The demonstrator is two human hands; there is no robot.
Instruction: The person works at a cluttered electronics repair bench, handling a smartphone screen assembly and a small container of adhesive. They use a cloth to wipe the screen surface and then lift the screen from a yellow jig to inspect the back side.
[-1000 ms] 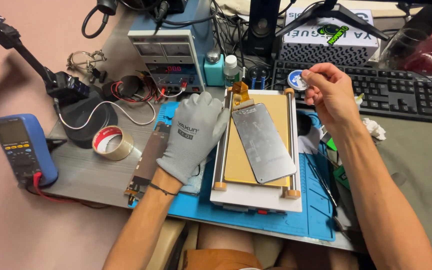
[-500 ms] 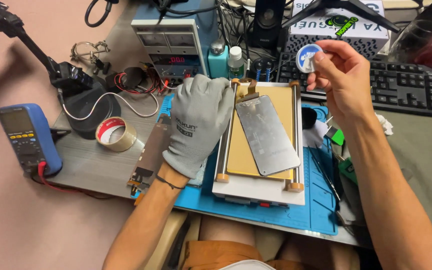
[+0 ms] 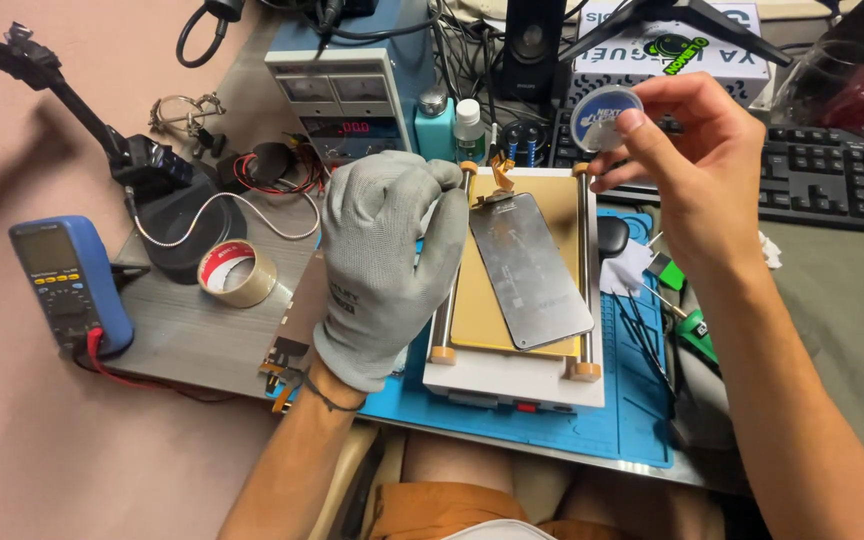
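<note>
1 phone screen (image 3: 530, 268), 1 wire spool (image 3: 604, 118)

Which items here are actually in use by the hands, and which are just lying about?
In use:
left hand, gloved, at the edge of the phone screen panel
heating plate under the panel
right hand holding a small round spool

Lying about:
tape roll
multimeter
keyboard
bench power supply

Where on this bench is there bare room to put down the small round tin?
Bare grey board lies between the roll of clear tape and the blue multimeter. Pink tabletop is free left of that. The back, around the blue bench power supply and black keyboard, is crowded, as is the blue mat beside the tools.
</note>
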